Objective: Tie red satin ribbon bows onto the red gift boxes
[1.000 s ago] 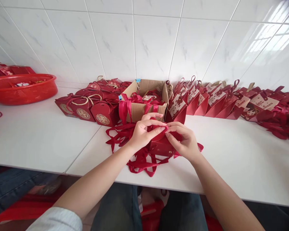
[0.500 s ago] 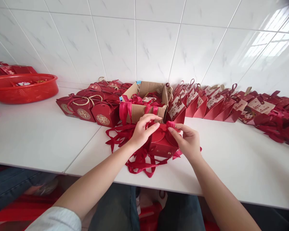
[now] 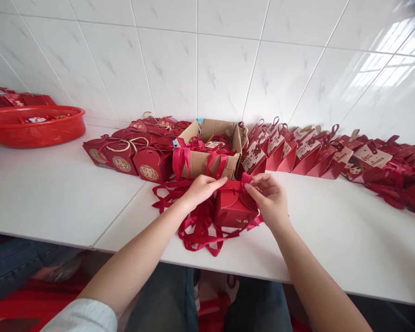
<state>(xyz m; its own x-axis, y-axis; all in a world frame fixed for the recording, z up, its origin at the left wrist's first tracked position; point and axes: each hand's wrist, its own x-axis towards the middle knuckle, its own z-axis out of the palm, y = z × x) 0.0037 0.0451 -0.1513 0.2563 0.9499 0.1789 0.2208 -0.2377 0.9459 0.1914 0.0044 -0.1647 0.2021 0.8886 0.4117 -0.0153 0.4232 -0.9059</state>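
A small red gift box (image 3: 235, 210) with rounded flaps stands on the table in front of me. My right hand (image 3: 271, 198) pinches a piece of bright red ribbon (image 3: 246, 179) at the top of this box between thumb and index finger. At the box's upper left edge, my left hand (image 3: 205, 189) has thumb and fingers closed on its top; whether ribbon is also in them I cannot tell. Loose red ribbons (image 3: 202, 228) lie in a tangle to the left of the box and under its near side.
Behind the box is an open cardboard carton (image 3: 202, 164) with red ribbons and packaging. Finished-looking red boxes (image 3: 148, 166) are grouped left of it; red patterned boxes (image 3: 304, 147) line the wall on the right. A red plastic basket (image 3: 38, 131) stands far left on the white table (image 3: 55, 198).
My left hand has lowered and its fingers have come together at the box's top edge. My right hand stays on the ribbon. The box's front is tilted slightly more into view.
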